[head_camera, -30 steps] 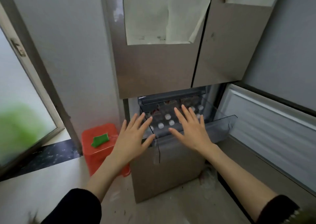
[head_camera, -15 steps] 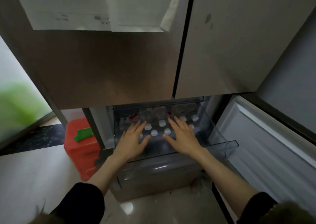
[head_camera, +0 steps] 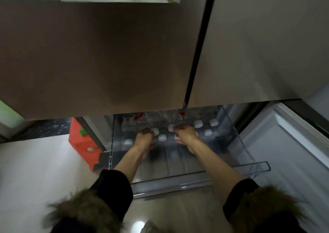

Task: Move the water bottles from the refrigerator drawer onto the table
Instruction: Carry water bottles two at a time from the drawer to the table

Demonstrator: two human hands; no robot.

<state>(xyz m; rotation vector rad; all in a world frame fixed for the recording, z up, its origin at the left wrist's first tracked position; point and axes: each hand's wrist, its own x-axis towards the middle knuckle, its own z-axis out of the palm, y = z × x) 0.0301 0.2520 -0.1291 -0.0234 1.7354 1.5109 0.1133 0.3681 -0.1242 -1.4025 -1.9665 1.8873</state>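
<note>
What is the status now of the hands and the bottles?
Left hand and right hand down in clear drawer, fingers curled among water bottles; grip unclear. None lifted. Nothing blocking.

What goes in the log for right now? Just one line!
stage: reaching for bottles | left hand: fingers curled on a bottle top | right hand: likewise | water bottles: in clear drawer | table: unseen

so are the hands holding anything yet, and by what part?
Both hands are down among the water bottles in the drawer. Left hand and right hand have curled fingers at the capped necks; actual grip cannot be told.
</note>
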